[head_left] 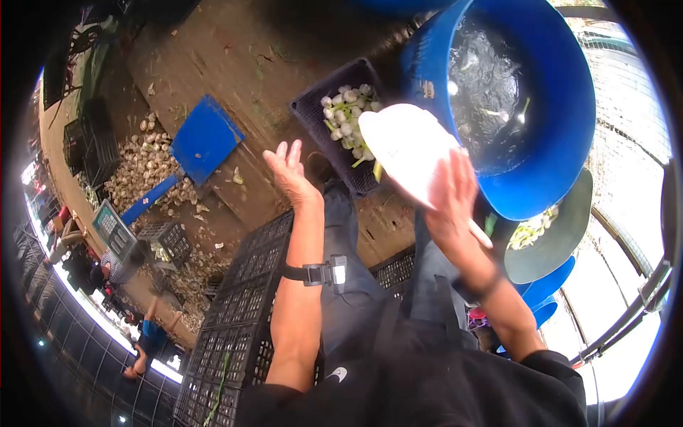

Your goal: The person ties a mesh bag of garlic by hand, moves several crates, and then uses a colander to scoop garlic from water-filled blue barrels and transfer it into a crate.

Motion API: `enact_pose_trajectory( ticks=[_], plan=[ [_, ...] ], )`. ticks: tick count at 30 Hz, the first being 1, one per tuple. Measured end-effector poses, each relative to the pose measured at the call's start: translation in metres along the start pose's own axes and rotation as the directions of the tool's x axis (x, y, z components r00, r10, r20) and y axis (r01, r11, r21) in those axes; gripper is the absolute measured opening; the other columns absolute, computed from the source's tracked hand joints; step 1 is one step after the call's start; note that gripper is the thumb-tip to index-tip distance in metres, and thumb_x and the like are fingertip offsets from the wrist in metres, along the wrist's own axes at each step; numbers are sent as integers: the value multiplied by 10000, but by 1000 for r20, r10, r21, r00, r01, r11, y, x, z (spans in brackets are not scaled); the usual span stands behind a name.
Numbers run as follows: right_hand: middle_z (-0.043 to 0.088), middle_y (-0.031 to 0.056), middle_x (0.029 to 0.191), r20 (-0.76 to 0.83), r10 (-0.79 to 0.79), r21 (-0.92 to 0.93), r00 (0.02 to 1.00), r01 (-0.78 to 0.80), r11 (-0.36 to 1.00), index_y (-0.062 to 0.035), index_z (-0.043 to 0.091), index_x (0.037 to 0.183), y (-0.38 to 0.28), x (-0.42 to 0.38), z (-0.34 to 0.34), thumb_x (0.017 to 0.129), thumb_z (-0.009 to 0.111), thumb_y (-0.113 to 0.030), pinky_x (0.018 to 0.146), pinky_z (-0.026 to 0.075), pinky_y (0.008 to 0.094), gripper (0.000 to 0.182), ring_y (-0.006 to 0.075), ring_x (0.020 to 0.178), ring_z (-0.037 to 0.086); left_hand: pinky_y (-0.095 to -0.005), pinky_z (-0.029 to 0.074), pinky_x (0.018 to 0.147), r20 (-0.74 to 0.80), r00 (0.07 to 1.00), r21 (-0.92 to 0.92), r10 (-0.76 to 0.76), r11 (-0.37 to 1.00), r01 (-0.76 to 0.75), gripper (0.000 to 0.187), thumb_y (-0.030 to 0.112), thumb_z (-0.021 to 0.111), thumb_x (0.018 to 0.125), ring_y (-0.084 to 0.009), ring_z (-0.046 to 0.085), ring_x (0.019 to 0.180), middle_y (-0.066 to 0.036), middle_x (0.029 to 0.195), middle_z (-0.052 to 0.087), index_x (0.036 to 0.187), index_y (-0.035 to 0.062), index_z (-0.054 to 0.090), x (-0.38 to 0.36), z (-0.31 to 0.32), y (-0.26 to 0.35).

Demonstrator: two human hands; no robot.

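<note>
My right hand point(455, 196), blurred by motion, grips a white bowl-shaped scoop point(405, 146) with a pale handle end showing below the wrist. The scoop is tilted between a dark plastic crate point(320, 107) and a big blue tub point(523, 196). White bulbs with green stems point(347, 117) lie in the crate, and the scoop covers part of its right side. Water point(487, 92) with a few bulbs in it stands in the tub. My left hand point(290, 174) is raised left of the crate, fingers apart, holding nothing.
A blue shovel point(208, 139) lies by a heap of bulbs point(142, 167) on the floor. Black crates point(231, 306) are stacked beside my left leg. A dark green tub point(551, 252) with pale stems sits below the blue one. Another person point(149, 338) is at far left.
</note>
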State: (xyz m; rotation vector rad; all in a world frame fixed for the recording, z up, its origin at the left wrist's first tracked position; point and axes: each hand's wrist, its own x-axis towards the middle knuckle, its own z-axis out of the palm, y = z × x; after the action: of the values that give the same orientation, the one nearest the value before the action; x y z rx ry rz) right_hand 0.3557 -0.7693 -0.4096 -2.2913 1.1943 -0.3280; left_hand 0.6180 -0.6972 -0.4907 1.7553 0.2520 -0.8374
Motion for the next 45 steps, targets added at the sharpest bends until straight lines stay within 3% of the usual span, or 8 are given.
enact_pose_trajectory(
  ticks=[8, 10, 12, 15, 16, 19, 24, 45],
  plan=[
    [332, 251, 1498, -296, 15, 149, 955, 31, 988, 25, 344, 1443, 4, 33, -3, 780, 527, 130, 1141, 263, 498, 696, 430, 1383, 331, -405, 151, 1185, -85, 986, 43, 145, 989, -142, 699, 521, 316, 1015, -275, 415, 1363, -191, 1326, 571, 1398, -57, 401, 7, 7, 42],
    [366, 234, 1485, -441, 293, 652, 849, 78, 754, 36, 309, 1466, 19, 24, -18, 892, 500, 54, 1155, 268, 457, 605, 366, 1394, 354, -440, 110, 1180, 108, 979, 69, 171, 981, -179, 769, 589, 322, 985, -229, 380, 1398, -169, 1394, 531, 1436, -32, 361, 10, 37, 33],
    [362, 214, 1501, -443, 103, 54, 891, -88, 995, 49, 312, 1457, 43, 23, -87, 943, 521, -126, 1161, 254, 435, 582, 341, 1403, 341, -379, 225, 1133, 202, 947, 47, 251, 963, -266, 589, 454, 404, 1000, -199, 511, 1283, -101, 1373, 544, 1348, -14, 489, -9, 94, 35],
    [378, 190, 1501, -488, 250, -21, 836, -297, 955, 25, 359, 1446, 129, 31, -126, 960, 454, -172, 1155, 266, 410, 533, 321, 1398, 358, -321, 370, 1056, 464, 716, 155, 522, 748, -645, 405, 247, 411, 1014, -236, 534, 1221, -121, 1322, 570, 1261, -35, 563, -23, 173, 15],
    [389, 193, 1492, -503, 273, -23, 820, -329, 944, 20, 350, 1451, 172, 36, -130, 914, 436, -103, 1158, 268, 402, 558, 326, 1401, 354, -356, 340, 1094, 487, 785, 165, 382, 843, -513, 505, 360, 405, 1031, -283, 490, 1279, -178, 1361, 536, 1318, -40, 517, -46, 203, 29],
    [408, 206, 1467, -464, 84, -311, 882, -251, 917, -22, 366, 1451, 332, 54, -122, 851, 450, -24, 1157, 282, 438, 605, 360, 1380, 362, -410, 382, 1028, 601, 727, 355, 333, 703, -616, 753, 568, 341, 1003, -392, 530, 1185, -279, 1262, 565, 1385, -77, 410, -49, 268, 18],
    [415, 172, 1477, -360, 172, -424, 917, -325, 845, -98, 386, 1460, 474, 73, -90, 796, 517, 93, 1136, 329, 418, 704, 348, 1361, 401, -367, 466, 891, 534, 708, 430, 462, 573, -698, 541, 454, 450, 1021, -268, 605, 986, -187, 1095, 639, 1280, -16, 523, -44, 303, -11],
    [421, 181, 1468, 283, 123, 7, 951, -130, 991, -141, 362, 1470, 459, 10, 84, 667, 633, 87, 1162, 315, 432, 878, 409, 1338, 396, -356, 454, 926, 517, 704, 505, 487, 491, -710, 498, 369, 446, 1036, -253, 592, 1024, -173, 1158, 617, 1308, -46, 500, -44, 306, -11]
  ],
)
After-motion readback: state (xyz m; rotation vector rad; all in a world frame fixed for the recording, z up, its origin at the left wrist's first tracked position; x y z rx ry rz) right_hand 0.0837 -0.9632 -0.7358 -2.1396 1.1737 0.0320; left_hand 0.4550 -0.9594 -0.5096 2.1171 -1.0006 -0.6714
